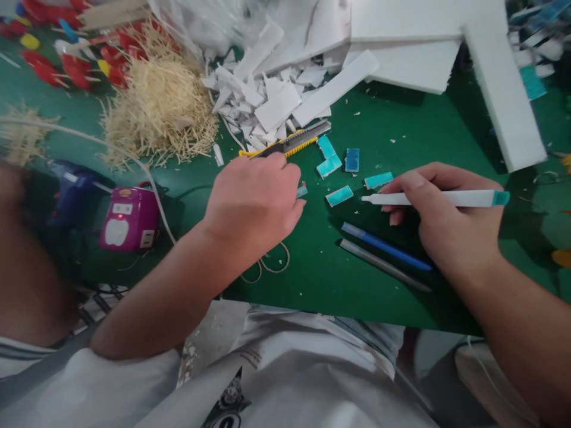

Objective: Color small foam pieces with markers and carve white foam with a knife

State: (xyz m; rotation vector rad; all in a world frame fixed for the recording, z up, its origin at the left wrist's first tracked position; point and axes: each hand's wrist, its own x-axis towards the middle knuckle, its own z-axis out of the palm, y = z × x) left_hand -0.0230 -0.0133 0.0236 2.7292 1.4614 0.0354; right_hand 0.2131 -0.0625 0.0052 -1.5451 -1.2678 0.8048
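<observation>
My right hand point(450, 214) is closed round a white marker point(432, 198) with a teal end, its tip pointing left just above the table. Close to that tip lie a teal-coloured foam piece point(339, 196) and another teal piece point(378, 180). My left hand point(254, 208) is palm down with curled fingers, and a small foam piece point(302, 190) shows between thumb and forefinger. Its fingertips are mostly hidden. Just beyond the knuckles lies a yellow and black utility knife point(294, 141). Beside the blade are teal pieces point(329, 157) and a dark blue piece point(352, 160).
A blue pen point(386, 246) and a grey stick point(383, 264) lie near the front edge. White foam scraps point(276, 98), foam boards point(405, 59) and straw-like shreds point(160, 101) fill the back. A magenta power box point(129, 219) and blue glue gun point(71, 187) stand left, near another person's arm.
</observation>
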